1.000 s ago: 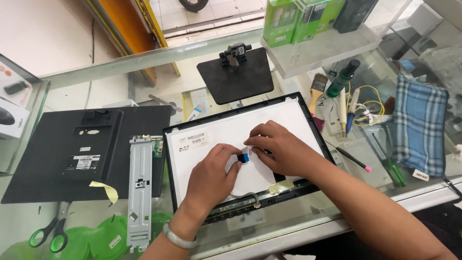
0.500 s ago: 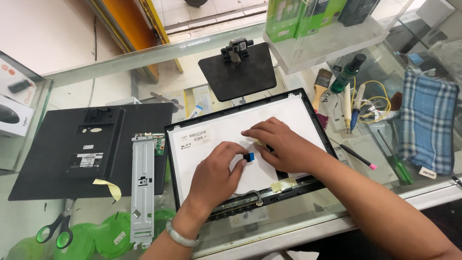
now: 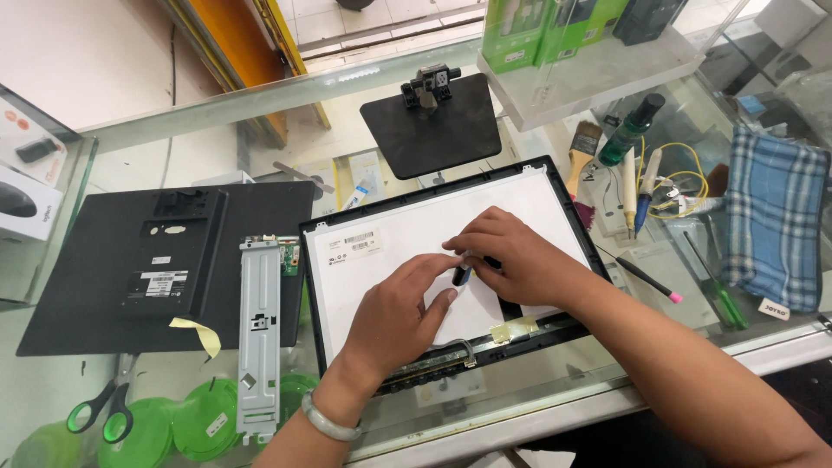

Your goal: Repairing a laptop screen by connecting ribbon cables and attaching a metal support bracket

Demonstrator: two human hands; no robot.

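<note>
A flat display panel (image 3: 390,238) lies white back up in its black frame on the glass counter. Both my hands are over its middle. My left hand (image 3: 399,303) and my right hand (image 3: 511,256) meet on a small black and blue object (image 3: 463,275), pinched between their fingertips just above the panel. A strip of yellowish tape (image 3: 513,329) sticks near the panel's lower edge, beside a black cable (image 3: 459,351). My left wrist wears a pale green bangle (image 3: 322,420).
A black monitor back cover (image 3: 165,260) lies at the left, a metal bracket (image 3: 259,334) beside it. A black stand base (image 3: 433,130) sits behind the panel. Brush, bottle, screwdrivers and a checked cloth (image 3: 771,225) lie to the right. Green-handled scissors (image 3: 100,416) lie front left.
The small black and blue object has tilted and shifted slightly right between my fingers. Both hands stay over the panel's middle.
</note>
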